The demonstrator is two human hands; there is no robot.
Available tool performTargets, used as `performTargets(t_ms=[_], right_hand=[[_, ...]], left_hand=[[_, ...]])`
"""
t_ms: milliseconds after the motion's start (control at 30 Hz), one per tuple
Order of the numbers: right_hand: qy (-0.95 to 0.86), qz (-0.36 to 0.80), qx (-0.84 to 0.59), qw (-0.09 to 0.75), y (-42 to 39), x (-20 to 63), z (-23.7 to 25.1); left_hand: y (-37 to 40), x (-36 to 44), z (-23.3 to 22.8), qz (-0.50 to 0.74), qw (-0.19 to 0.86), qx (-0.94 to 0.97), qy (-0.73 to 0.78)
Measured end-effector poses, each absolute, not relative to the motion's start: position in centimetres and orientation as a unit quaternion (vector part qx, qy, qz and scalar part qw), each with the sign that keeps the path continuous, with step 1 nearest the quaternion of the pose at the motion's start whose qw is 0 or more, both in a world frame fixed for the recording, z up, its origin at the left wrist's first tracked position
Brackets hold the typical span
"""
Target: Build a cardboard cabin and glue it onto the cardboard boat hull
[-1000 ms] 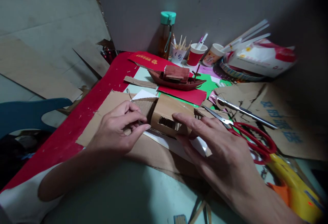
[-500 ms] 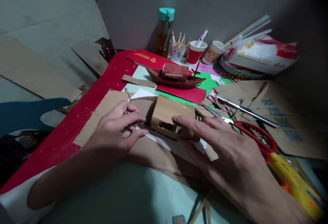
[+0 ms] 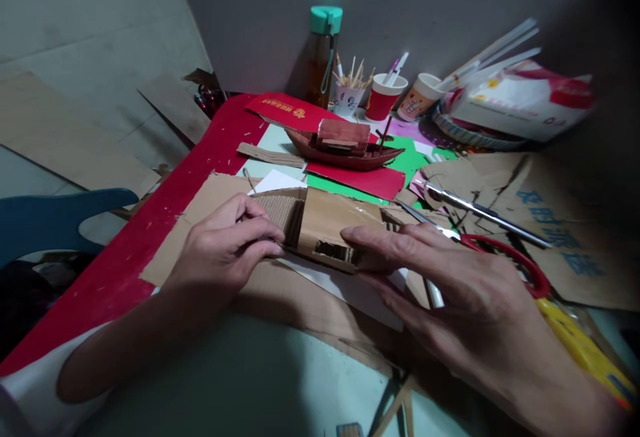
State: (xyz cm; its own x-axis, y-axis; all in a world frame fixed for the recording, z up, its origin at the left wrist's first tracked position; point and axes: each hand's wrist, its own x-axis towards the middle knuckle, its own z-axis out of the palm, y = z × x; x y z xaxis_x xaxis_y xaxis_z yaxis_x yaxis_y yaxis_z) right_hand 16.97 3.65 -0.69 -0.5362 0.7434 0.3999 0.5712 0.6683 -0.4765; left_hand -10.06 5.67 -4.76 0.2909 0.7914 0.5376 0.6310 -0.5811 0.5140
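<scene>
Between my hands sits a cardboard model boat (image 3: 333, 217) with a curved brown cabin roof, a cut window opening and a ribbed deck. My left hand (image 3: 233, 240) pinches the boat's near left edge between thumb and fingers. At the cabin's right end, my right hand (image 3: 430, 270) grips the boat, index finger on the roof and thumb low on the near side. Under the boat lie white paper (image 3: 325, 284) and a cardboard sheet (image 3: 185, 224). Behind it stands a reddish-brown model boat (image 3: 345, 147) with a small cabin and a mast.
Red-handled scissors (image 3: 520, 260), a silver pen-like tool (image 3: 485, 212) and a yellow tool (image 3: 575, 344) lie at the right. Along the wall stand a bottle (image 3: 320, 57), a toothpick cup (image 3: 349, 97), a red cup (image 3: 384, 98) and a tilted cup (image 3: 419, 96). Cardboard strips (image 3: 395, 407) lie in front.
My left thumb has drawn in closer to the fingers at the boat's edge. My right hand has shifted slightly right in view, still on the cabin. The view has moved a little.
</scene>
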Motion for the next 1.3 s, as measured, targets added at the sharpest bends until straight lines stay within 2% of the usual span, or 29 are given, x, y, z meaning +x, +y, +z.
performTargets(t_ms=[167, 533, 900, 1033, 1233, 1300], right_hand=[[-0.858, 0.183, -0.378, 0.296, 4.1, 17.1, -0.2], [-0.894, 0.144, -0.354, 0.233, 4.0, 17.4, 0.0], [-0.89, 0.11, -0.353, 0.267, 3.2, 16.3, -0.6], [-0.88, 0.142, -0.367, 0.266, 3.5, 16.7, -1.3], [-0.89, 0.103, -0.37, 0.246, 3.3, 16.8, -1.2], [-0.896, 0.098, -0.368, 0.23, 3.2, 16.7, -1.0]], left_hand=[[5.5, -9.9, -4.9, 0.398, 0.093, 0.795, 0.449], [4.9, -9.7, -4.6, 0.376, 0.085, 0.788, 0.481], [4.8, -9.6, -4.7, 0.371, 0.076, 0.8, 0.465], [4.8, -10.0, -3.6, 0.349, 0.09, 0.815, 0.455], [6.2, -11.4, -0.7, 0.359, 0.014, 0.804, 0.473], [7.6, -11.6, -0.1, 0.33, 0.044, 0.813, 0.477]])
